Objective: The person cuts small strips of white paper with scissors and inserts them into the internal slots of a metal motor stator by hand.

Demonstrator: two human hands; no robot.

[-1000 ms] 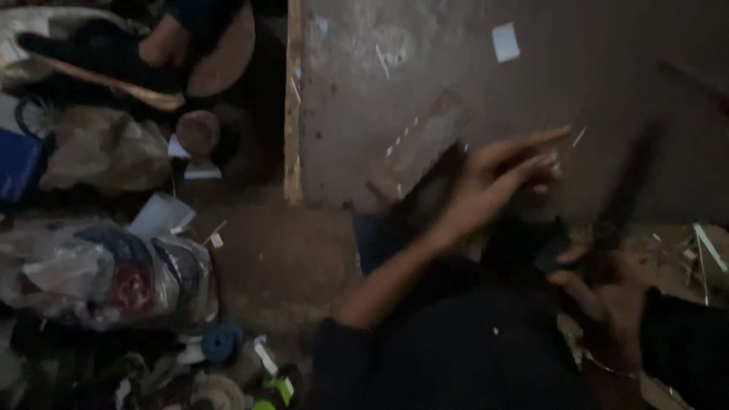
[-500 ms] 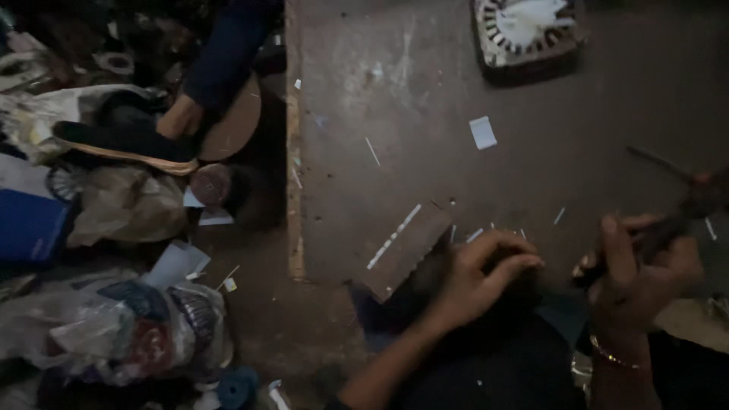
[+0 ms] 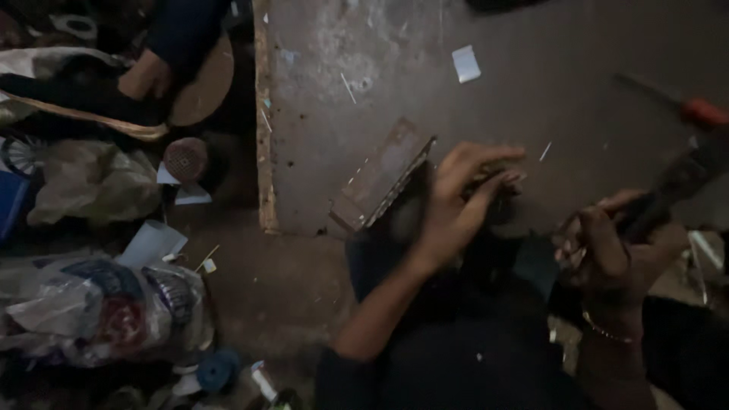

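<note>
- The left hand (image 3: 456,205) lies flat-ish over a small dark thing (image 3: 490,190) on the table (image 3: 577,83). Its fingers are stretched out side by side and press down on it, so they're holding it in place rather than wrapping around it. What the thing actually is, can't tell, it's too dim and mostly covered.
- Just left of that hand, touching or nearly touching the wrist side, there's a flat rectangular block (image 3: 383,178) lying at a slant on the table, greyish on top with a pale ridged edge.
- The right hand (image 3: 615,250) is off to the right, near the table's front edge, fingers curled tight around the dark handle of a tool (image 3: 676,186) that runs up and to the right. Pretty blurry, so the tool's kind is anyone's guess. There's a thin bracelet (image 3: 604,330) on that wrist.
- Further back on the right lies a screwdriver with a red handle (image 3: 702,112), well apart from both hands.
- A small white paper scrap (image 3: 465,63) sits further up the table, plus little pale slivers scattered around.
- The table's left side has a raw wooden edge (image 3: 263,152).
- Left of the table, on the floor: a crumpled plastic bag (image 3: 106,311), a blue spool (image 3: 218,370), a round reddish lid-like thing (image 3: 184,159), and another person's hand (image 3: 144,76) further up.
</note>
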